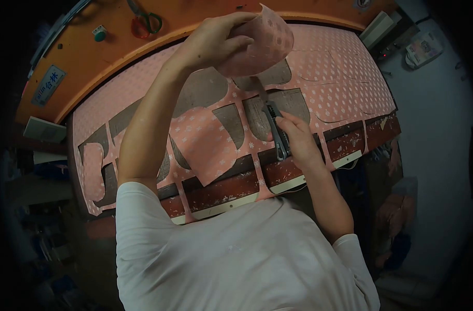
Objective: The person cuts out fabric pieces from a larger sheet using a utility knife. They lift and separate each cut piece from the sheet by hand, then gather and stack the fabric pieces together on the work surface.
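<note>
My left hand (221,41) is closed on the edge of a cut pink patterned piece (262,44), raised above the sheet and curling at its edge. In my right hand (297,136) is a dark-handled utility knife (275,127), its blade pointing away from me over a cut-out opening. The pink patterned sheet (345,62) lies on the work surface, with several openings showing the dark board (257,116). Another cut piece (203,142) rests loose across the sheet, left of the knife. A narrower piece (94,171) lies at the far left.
An orange machine body (91,57) spans the back, with red-and-green-handled scissors (143,25) and a small green-topped object (99,33) on it. A pale strip (221,209) runs along the near edge. A clear package (424,49) is at the upper right.
</note>
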Tool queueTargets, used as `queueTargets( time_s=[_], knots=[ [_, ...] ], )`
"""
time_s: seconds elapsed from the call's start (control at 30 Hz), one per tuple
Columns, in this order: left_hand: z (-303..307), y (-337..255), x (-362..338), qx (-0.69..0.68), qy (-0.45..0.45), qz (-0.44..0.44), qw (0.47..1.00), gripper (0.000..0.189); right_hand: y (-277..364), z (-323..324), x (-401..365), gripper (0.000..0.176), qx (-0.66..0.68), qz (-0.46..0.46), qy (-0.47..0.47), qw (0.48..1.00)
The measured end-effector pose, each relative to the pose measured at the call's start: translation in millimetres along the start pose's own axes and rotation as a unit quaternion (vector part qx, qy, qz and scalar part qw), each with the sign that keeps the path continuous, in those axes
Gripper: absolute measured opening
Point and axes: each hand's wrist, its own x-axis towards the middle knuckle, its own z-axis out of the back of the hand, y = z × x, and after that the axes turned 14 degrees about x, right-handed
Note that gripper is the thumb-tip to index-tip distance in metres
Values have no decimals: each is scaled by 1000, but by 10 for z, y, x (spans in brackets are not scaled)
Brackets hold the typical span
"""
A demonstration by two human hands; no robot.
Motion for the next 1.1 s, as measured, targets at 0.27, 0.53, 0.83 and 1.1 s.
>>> queueTargets(
  time_s=[0.27, 0.53, 0.83, 1.1],
  knots=[
    [-235, -266, -2041, -226, -189, 425, 856, 60, 149, 540, 4, 33, -12, 30, -10, 999],
    [-625, -971, -2744, -118, -144, 597, 781, 75, 336, 814, 111, 27, -16, -6, 59, 998],
    [-923, -946, -2665, 128, -118, 553, 814, 77, 630, 1644, 134, 28, -35, 14, 68, 997],
    [-1140, -1239, -1924, 370, -97, 305, 872, 30, 1026, 2484, -96, 28, 8, 112, 35, 993]
  ],
)
